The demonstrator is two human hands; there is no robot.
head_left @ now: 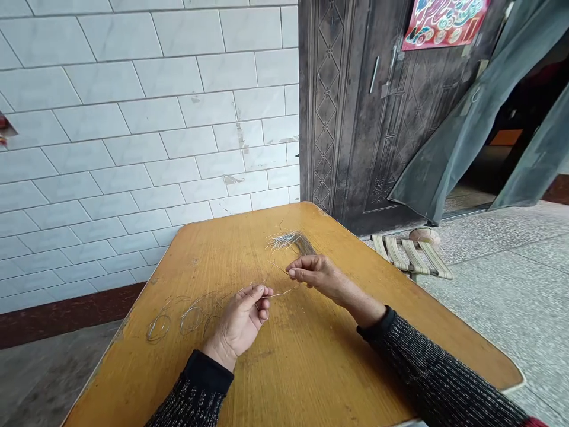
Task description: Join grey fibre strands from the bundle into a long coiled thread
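Over the middle of the table, my left hand [243, 317] is closed, thumb against fingers, on a thin wire [281, 293] whose end sticks out to the right. My right hand [316, 274] pinches a thin wire end [278, 268] between thumb and fingertips, a little higher and to the right. Whether both hands hold the same wire I cannot tell. Just beyond my right hand lies a bundle of thin wires [293, 240] with frayed, silvery ends. Several loose wire coils [191, 318] lie on the table to the left of my left hand.
The wooden table [302, 367] has rounded corners and stands near a white tiled wall [178, 118]. To the right are a dark carved door [351, 118] and a grey-green curtain [448, 142]. A low strapped stool [411, 255] stands on the floor beside the table.
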